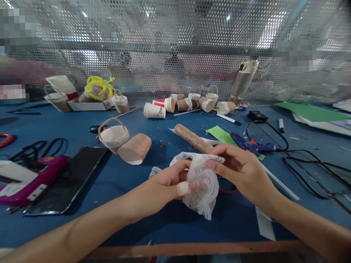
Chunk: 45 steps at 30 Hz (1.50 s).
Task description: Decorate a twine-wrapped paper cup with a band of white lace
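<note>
A bunched strip of white lace (204,187) hangs between my hands over the front of the blue table. My left hand (173,180) is closed on its left side, the thumb wearing a light bandage and showing partly through the lace. With thumb and fingertips, my right hand (239,165) pinches the upper right edge of the lace. Just behind lies a roll of brown twine (193,138). Left of it, a twine-wrapped cup (136,149) rests on its side against a small basket (114,136) with a lace rim and twine handle.
A blue glue gun (249,143) with black cable lies right of my hands. A dark phone (69,180) and a purple device (42,181) are at left. Several cups and small baskets (188,103) stand behind, before a perforated metal screen (170,37). Green paper (310,112) lies at right.
</note>
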Each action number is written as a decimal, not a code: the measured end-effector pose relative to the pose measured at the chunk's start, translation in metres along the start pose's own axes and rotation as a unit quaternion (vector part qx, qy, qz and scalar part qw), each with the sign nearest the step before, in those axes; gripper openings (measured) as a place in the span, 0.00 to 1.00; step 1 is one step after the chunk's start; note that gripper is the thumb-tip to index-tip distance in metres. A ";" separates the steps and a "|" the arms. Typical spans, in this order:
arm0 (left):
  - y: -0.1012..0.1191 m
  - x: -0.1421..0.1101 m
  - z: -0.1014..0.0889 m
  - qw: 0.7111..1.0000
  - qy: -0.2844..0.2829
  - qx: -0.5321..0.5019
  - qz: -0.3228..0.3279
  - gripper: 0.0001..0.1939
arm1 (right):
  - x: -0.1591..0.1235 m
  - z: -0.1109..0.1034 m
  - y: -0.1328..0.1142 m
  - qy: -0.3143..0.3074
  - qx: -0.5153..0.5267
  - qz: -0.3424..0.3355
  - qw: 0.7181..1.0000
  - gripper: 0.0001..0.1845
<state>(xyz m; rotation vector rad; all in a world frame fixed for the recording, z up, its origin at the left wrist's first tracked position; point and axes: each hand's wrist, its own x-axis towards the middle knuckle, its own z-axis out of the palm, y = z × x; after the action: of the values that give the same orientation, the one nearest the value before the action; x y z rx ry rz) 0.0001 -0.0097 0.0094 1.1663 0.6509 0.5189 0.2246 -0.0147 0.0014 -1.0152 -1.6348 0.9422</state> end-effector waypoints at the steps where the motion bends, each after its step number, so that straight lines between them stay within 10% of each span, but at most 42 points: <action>1: -0.001 0.001 0.000 1.000 -0.024 -0.009 0.002 0.21 | -0.001 0.000 -0.001 0.015 -0.007 -0.016 1.000 0.06; 13: -0.007 0.001 0.005 0.996 -0.087 -0.013 -0.032 0.18 | -0.001 0.003 -0.003 0.081 -0.079 -0.128 0.985 0.12; 26: 0.011 -0.008 -0.013 0.948 -0.008 0.317 0.001 0.15 | 0.006 -0.009 -0.002 -0.044 0.079 0.057 0.994 0.21; 45: 0.009 -0.004 -0.026 0.939 0.131 0.289 0.130 0.17 | -0.003 -0.013 0.001 0.057 -0.044 -0.132 0.989 0.06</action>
<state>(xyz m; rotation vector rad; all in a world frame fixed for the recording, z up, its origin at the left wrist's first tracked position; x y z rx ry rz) -0.0213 0.0073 0.0122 1.7728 0.9210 0.7425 0.2377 -0.0153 0.0031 -0.8675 -1.6767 0.6283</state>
